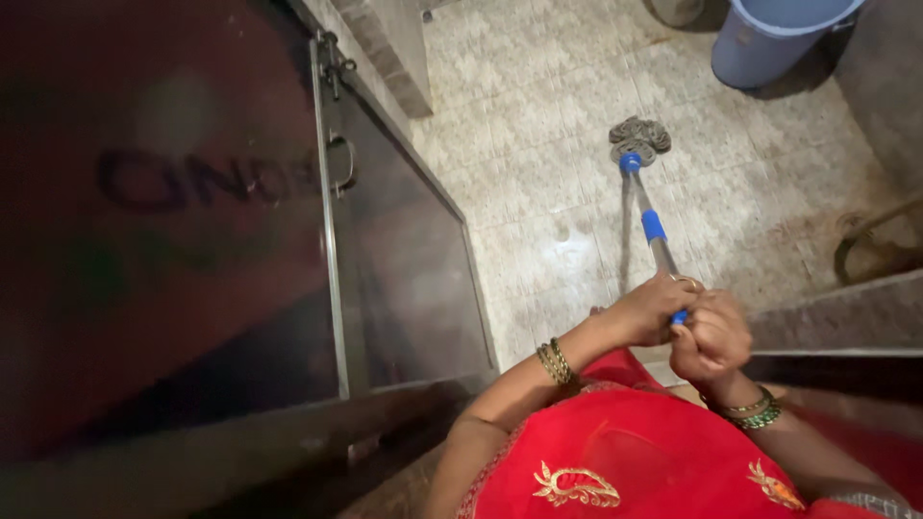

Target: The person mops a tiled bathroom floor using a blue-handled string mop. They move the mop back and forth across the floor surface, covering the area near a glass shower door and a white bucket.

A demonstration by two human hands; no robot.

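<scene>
1. Mop handle (657, 240): smooth metal shaft with glossy blue plastic collars.
2. Mop head (639, 137): grey stringy cloth, matt.
3. Floor (538, 135) beneath the mop head: pale patterned tile, faint wet sheen.
4. Bucket (769, 38) beyond the mop head: smooth blue plastic.
5. Door (192, 288) left of the mop handle: dark, glossy, metal-framed.

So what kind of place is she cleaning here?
Probably a home washroom or wash area: pale tiled floor, a blue bucket in the corner, and a mop held in both hands beside a metal door.
</scene>
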